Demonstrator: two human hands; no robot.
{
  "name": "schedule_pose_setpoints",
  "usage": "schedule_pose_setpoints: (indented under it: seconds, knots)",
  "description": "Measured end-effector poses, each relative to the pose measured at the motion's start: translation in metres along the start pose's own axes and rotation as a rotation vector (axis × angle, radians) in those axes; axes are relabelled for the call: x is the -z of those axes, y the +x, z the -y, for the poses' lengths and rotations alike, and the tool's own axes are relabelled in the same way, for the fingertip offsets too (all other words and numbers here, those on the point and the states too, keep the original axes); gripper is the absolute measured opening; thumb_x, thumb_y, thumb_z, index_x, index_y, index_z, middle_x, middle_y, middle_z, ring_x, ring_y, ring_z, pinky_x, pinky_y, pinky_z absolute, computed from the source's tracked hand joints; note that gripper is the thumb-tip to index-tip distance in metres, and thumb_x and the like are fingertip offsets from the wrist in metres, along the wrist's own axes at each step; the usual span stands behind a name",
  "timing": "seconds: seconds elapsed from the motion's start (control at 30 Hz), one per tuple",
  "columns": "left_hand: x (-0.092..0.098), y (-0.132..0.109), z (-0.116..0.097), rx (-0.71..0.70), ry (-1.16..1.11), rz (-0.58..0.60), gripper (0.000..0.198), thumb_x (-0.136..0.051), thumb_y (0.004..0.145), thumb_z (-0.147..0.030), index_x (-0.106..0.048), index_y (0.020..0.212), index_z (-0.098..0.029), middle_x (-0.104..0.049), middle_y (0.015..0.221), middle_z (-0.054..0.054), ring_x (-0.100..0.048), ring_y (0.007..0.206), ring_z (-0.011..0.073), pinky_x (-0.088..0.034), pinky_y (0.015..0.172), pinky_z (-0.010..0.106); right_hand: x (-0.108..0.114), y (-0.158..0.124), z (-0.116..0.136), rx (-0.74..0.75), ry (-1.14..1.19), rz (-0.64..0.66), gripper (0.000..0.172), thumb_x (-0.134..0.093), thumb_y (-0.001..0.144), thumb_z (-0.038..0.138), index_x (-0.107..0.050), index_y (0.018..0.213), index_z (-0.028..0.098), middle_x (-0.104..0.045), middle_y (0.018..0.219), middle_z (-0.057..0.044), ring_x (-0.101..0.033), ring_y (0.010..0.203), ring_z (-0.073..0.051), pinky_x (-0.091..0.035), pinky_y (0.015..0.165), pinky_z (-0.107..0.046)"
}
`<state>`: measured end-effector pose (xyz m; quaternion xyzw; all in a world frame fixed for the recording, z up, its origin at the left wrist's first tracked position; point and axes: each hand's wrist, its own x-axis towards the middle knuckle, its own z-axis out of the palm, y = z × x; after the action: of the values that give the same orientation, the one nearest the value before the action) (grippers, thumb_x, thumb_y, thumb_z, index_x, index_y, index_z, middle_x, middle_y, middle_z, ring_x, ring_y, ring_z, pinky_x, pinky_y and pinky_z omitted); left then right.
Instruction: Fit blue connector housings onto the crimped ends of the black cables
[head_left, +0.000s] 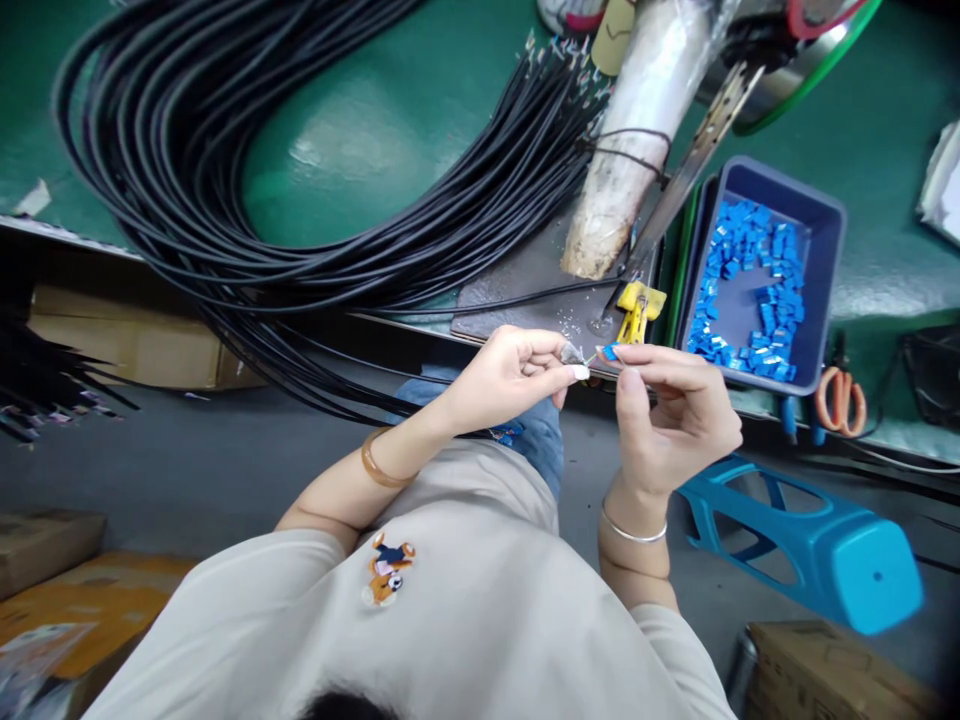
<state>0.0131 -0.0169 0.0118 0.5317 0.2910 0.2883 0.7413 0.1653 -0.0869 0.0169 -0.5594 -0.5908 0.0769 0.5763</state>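
Observation:
My left hand (pixel 517 375) pinches the stripped end of a cable (pixel 573 353), from which thin wires stick out to the right. Opposite it, my right hand (pixel 671 410) holds a small blue connector (pixel 609 352) between thumb and forefinger, right at the wire tips. Whether a wire sits inside the connector is too small to tell. Both hands are over the front edge of the bench, just before a yellow-handled clamp tool (pixel 637 308). A thick bundle of black cables (pixel 360 265) loops over the bench to the left.
A grey-blue bin (pixel 823 290) with many blue connectors stands right of the hands. Orange-handled scissors (pixel 840 400) lie by its front corner. A wrapped white tube (pixel 637 130) slants above the clamp tool. Below right is a blue plastic stool (pixel 874 575); cardboard boxes (pixel 112 335) stand beneath the bench.

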Motion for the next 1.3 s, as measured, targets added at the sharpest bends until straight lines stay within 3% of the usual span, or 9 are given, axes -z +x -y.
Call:
schedule_pose_setpoints:
  seconds: [0.1,0.2,0.33,0.43,0.77,1.0,1.3]
  knots:
    - [0.002,-0.001,0.002,0.023,0.099,0.028,0.032,-0.078,0.08,-0.028,-0.06,0.062,-0.009,-0.063,0.053,0.002,-0.049,0.046,0.0036,-0.037,0.047,0.014,0.003,0.001,0.0,0.028,-0.076,0.068,0.012,-0.071,0.084,0.012,-0.068,0.088,0.022,-0.075,0.087,0.0,-0.074,0.082,-0.016,-0.061,0.068,-0.029]
    - [0.003,-0.002,0.003,0.039,0.095,0.086,0.029,-0.075,0.082,-0.026,-0.059,0.063,-0.011,-0.063,0.054,0.001,-0.052,0.047,0.0047,-0.039,0.048,0.014,0.004,0.003,0.0,-0.066,-0.005,0.095,0.008,-0.071,0.085,0.014,-0.068,0.085,0.021,-0.075,0.086,0.0,-0.074,0.08,-0.015,-0.061,0.067,-0.028]
    - [0.005,-0.002,0.0,0.038,0.017,0.109,0.024,-0.071,0.085,-0.024,-0.06,0.068,-0.011,-0.065,0.056,0.001,-0.054,0.048,0.004,-0.04,0.05,0.014,0.003,0.004,0.0,-0.175,0.128,-0.018,0.006,-0.069,0.087,0.015,-0.066,0.086,0.021,-0.075,0.089,-0.001,-0.074,0.078,-0.014,-0.063,0.067,-0.028]
    - [0.005,-0.002,-0.002,0.021,0.002,0.095,0.023,-0.07,0.086,-0.023,-0.061,0.07,-0.011,-0.065,0.057,0.001,-0.053,0.048,0.0031,-0.04,0.05,0.013,0.002,0.003,-0.001,-0.204,0.176,-0.074,0.006,-0.069,0.088,0.016,-0.066,0.086,0.021,-0.074,0.09,-0.001,-0.075,0.078,-0.015,-0.064,0.069,-0.029]
    - [0.0,-0.001,0.003,-0.031,-0.046,-0.04,0.017,-0.072,0.084,-0.025,-0.063,0.082,-0.011,-0.059,0.055,-0.003,-0.048,0.049,0.0035,-0.038,0.049,0.015,0.001,-0.001,0.002,-0.329,0.283,-0.016,0.008,-0.071,0.087,0.018,-0.064,0.083,0.02,-0.074,0.09,-0.001,-0.076,0.08,-0.016,-0.066,0.076,-0.029]
    - [-0.005,-0.001,0.005,-0.163,0.036,-0.104,0.016,-0.063,0.088,-0.023,-0.06,0.076,-0.013,-0.036,0.057,-0.007,-0.027,0.05,0.0025,-0.022,0.046,0.019,-0.001,-0.004,0.0,-0.204,0.191,-0.024,0.007,-0.071,0.086,0.016,-0.065,0.085,0.02,-0.074,0.092,-0.002,-0.076,0.079,-0.016,-0.066,0.072,-0.03]
    - [-0.009,0.003,0.003,-0.171,0.014,-0.119,0.017,-0.069,0.083,-0.023,-0.06,0.073,-0.013,-0.036,0.057,-0.007,-0.025,0.051,0.0031,-0.022,0.047,0.021,-0.003,-0.004,0.002,-0.069,0.133,-0.094,0.01,-0.069,0.085,0.013,-0.068,0.089,0.022,-0.074,0.094,-0.002,-0.074,0.085,-0.017,-0.067,0.074,-0.036]
